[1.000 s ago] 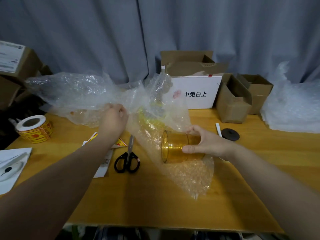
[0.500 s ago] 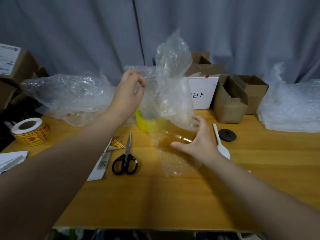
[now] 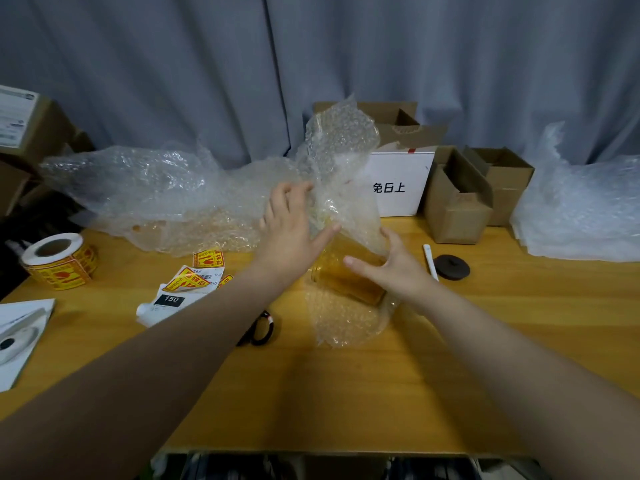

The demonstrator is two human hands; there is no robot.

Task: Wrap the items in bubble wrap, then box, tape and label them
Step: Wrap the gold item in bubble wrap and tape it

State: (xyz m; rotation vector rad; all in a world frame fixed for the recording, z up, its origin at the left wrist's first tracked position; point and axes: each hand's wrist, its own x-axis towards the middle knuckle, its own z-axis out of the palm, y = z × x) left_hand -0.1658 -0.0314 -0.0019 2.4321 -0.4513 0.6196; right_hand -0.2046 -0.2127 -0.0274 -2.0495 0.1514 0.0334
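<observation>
Amber jar (image 3: 343, 285) beneath R hand (image 3: 398, 271) (prob. glass: rigid, slick, breakable); L hand (image 3: 291, 237) flattens limp bubble wrap (image 3: 341, 161); both hands' fingers spread. Grip jar's sides.

The light wooden table (image 3: 346, 393) carries a roll of yellow labels (image 3: 57, 261) at its left edge and a heap of bubble wrap (image 3: 156, 188) along the far left. Nearer lie loose yellow stickers (image 3: 194, 282), a printed slip (image 3: 166, 301) and partly hidden scissors (image 3: 261, 332). A smaller bubble wrap sheet (image 3: 343, 323) lies mid-table, with a white stick (image 3: 430, 261) and a black disc (image 3: 452, 267) to its right. A white box (image 3: 398, 188), an open brown carton (image 3: 457, 209) and another wrap pile (image 3: 581, 216) sit at the far right
</observation>
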